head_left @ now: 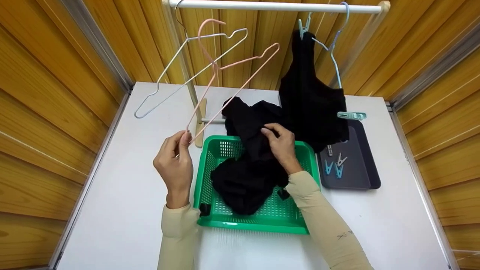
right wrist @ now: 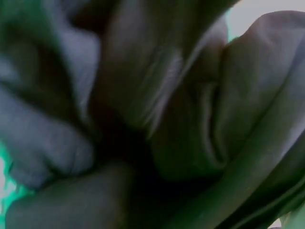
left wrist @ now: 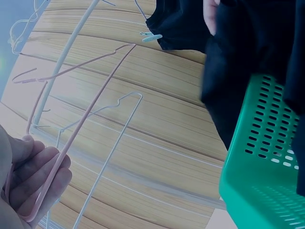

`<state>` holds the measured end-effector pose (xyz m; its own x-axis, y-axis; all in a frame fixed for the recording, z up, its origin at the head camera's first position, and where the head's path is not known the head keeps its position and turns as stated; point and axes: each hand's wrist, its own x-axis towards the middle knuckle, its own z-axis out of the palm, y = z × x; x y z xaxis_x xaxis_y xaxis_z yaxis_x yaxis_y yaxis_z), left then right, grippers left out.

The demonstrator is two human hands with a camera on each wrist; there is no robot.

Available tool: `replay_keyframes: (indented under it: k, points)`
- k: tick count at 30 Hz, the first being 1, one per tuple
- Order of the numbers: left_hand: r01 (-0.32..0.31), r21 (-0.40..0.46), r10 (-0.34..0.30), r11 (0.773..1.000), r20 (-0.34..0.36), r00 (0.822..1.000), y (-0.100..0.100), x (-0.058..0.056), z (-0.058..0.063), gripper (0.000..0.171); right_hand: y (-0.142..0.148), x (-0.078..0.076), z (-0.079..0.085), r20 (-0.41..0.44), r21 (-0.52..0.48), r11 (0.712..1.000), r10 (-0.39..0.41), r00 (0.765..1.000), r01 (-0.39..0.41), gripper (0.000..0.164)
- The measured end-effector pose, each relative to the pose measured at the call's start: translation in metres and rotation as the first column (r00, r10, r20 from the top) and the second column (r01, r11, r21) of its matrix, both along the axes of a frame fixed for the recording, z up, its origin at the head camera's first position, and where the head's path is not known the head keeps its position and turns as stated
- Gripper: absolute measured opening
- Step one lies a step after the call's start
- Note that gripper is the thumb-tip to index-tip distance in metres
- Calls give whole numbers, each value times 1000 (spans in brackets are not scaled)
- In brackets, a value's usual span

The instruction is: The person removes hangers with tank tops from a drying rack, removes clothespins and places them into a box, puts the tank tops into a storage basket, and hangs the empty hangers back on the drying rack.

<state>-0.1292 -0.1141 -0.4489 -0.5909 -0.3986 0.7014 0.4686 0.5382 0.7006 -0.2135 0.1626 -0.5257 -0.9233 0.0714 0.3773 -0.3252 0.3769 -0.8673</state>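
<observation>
My left hand grips a pink clothes hanger by one lower corner, left of the green basket; its hook points up. In the left wrist view the fingers curl round the pink wire. With thumb and fingers my right hand pinches a black garment above the basket. Part of that black cloth lies in the basket and part hangs over its far rim. Dark folds of the garment fill the right wrist view, hiding the hand there.
A white hanger and a blue hanger hang from the white rail. The blue one carries a black top with clothespins on it. A dark tray at right holds several clothespins. Wooden-patterned walls enclose the white table.
</observation>
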Motion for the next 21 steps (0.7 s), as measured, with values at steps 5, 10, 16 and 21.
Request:
replay_keyframes:
  k: [5, 10, 16, 21]
  points:
    - [-7, -8, 7, 1000, -3, 1000, 0, 0, 0, 7, -3, 4, 19, -155, -175, 985, -17, 988, -10, 8]
    - [-16, -15, 16, 1000, -4, 1000, 0, 1, 0, 7, -6, 10, 39, -339, -234, 966, 26, 940, -111, 12]
    - [-20, -4, 20, 1000, -2, 1000, 0, 1, 0, 8, -6, 18, 38, -420, -50, 973, 186, 888, -227, 4]
    - [-15, 1, 15, 1000, 2, 1000, 0, 1, -1, 8, -5, 22, 20, -282, 171, 916, 397, 873, -362, 7]
